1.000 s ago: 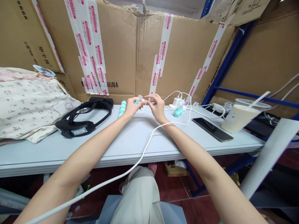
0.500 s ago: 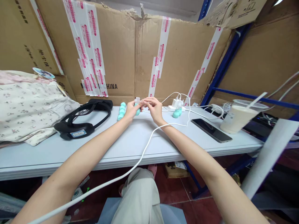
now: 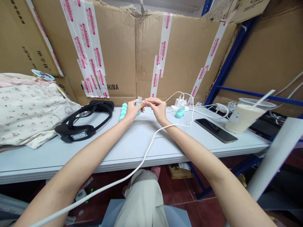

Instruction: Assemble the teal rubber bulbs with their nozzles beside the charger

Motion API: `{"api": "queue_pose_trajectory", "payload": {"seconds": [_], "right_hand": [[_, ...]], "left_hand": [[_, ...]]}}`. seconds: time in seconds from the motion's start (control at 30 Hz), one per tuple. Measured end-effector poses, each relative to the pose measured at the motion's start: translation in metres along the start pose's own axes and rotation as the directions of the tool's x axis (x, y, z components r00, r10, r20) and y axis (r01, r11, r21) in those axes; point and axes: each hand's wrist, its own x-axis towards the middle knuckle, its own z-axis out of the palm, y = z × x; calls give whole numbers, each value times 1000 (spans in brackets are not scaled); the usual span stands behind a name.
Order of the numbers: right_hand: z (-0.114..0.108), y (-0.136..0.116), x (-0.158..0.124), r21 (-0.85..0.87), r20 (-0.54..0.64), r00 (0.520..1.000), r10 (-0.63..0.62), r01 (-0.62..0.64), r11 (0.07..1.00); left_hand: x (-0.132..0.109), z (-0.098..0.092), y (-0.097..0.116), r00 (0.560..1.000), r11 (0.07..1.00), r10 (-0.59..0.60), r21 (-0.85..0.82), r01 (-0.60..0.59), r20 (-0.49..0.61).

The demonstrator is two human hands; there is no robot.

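My left hand is closed around a small turquoise bottle with a clear top, held upright above the table. My right hand meets it from the right, thumb and fingertips pinched together at the left thumb. Whatever lies between those right fingertips is too small to make out. Just left of my left hand stands a row of several turquoise rounded pieces. Farther right, more turquoise bottles with clear tops stand by a white charger.
A black headset and floral cloth lie at left. To the right are a phone and a drink cup with a straw. A white cable crosses above my right forearm. Cardboard walls the back.
The view has shifted slightly. My left hand still holds the bottle, and the right fingertips stay beside it with only a small change in finger position.
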Motion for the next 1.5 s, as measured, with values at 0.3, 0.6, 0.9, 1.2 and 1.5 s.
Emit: {"api": "queue_pose_trajectory", "payload": {"seconds": [0.3,0.6,0.9,1.2,1.5], "right_hand": [[-2,-3,6,15,47,979,198,-199,980],[-4,-1,6,45,28,965,260,-261,964],[-7,-2,6,20,97,983,159,-161,987],[-6,-2,6,-17,109,974,201,-201,980],[-12,-3,12,-30,68,967,245,-243,969]], "left_hand": [[3,-6,4,993,975,116,187,-120,36],[1,-8,2,983,918,179,352,-183,44],[3,-11,1,980,876,197,446,-182,13],[3,-15,3,974,837,220,503,-213,47],[15,-28,-1,978,917,153,390,-87,-141]]}}
